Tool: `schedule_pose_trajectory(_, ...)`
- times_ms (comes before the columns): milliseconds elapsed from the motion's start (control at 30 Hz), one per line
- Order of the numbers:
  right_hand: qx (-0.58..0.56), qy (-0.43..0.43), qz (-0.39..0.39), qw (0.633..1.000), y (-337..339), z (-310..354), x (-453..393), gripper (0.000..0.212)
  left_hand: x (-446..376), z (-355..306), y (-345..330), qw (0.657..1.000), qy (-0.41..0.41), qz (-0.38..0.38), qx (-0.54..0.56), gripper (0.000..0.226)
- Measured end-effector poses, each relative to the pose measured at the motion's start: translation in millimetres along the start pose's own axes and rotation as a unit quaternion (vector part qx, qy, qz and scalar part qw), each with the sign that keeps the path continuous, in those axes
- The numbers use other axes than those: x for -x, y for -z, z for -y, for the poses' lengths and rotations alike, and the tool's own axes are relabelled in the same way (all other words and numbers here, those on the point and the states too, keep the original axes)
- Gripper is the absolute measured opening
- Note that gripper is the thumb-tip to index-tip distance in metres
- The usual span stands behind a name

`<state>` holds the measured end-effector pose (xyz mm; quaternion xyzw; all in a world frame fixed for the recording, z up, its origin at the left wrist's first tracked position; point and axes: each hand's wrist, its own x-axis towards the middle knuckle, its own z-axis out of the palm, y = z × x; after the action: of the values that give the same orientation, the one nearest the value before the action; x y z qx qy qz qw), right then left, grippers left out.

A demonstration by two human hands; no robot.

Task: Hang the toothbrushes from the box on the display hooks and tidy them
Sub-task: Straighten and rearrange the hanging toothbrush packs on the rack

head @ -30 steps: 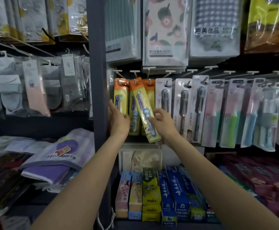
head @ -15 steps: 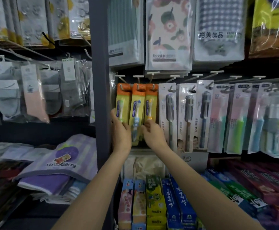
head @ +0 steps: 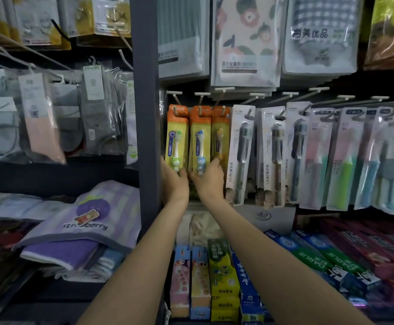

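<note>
Three orange-and-yellow children's toothbrush packs hang side by side on display hooks [head: 200,106]: a green-brush pack [head: 176,139], a blue-brush pack [head: 199,141] and an orange-brush pack [head: 220,137]. My left hand [head: 175,181] touches the bottom of the green-brush pack with straight fingers. My right hand [head: 209,180] rests against the bottoms of the blue and orange packs, one finger stretched up on the orange pack. The packs' lower ends are hidden behind my hands. No box is in view.
A dark upright post [head: 145,113] stands just left of the packs. Adult toothbrush packs [head: 271,156] hang in a row to the right. Toothpaste boxes [head: 221,277] fill the shelf below. Socks [head: 41,118] and towels [head: 81,226] sit on the left.
The tilted blue-brush pack swung down and now hangs straight between the other two. Both hands dropped to the packs' bottom ends, and the view moved closer.
</note>
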<state>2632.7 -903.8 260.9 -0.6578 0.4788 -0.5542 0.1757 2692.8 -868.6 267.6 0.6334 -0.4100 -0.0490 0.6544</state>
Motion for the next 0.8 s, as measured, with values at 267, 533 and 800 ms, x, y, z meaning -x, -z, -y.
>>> schedule_pose_trajectory(267, -0.009, -0.034, -0.068, 0.997, -14.8, 10.6, -13.6, 0.062, -10.8, 16.8, -8.8, 0.998, 0.01, -0.015, 0.059, 0.043)
schedule_pose_trajectory(533, -0.012, -0.076, -0.111, 0.991, -20.8, 20.3, -24.9, 0.057, -14.0, 20.6, -12.8, 0.998, 0.016, -0.014, 0.054, 0.044)
schedule_pose_trajectory(800, -0.016, -0.072, -0.088, 0.993, -17.9, 18.8, -27.9, 0.04, -10.4, 18.8, -9.9, 1.0, 0.012, -0.01, 0.025, 0.042)
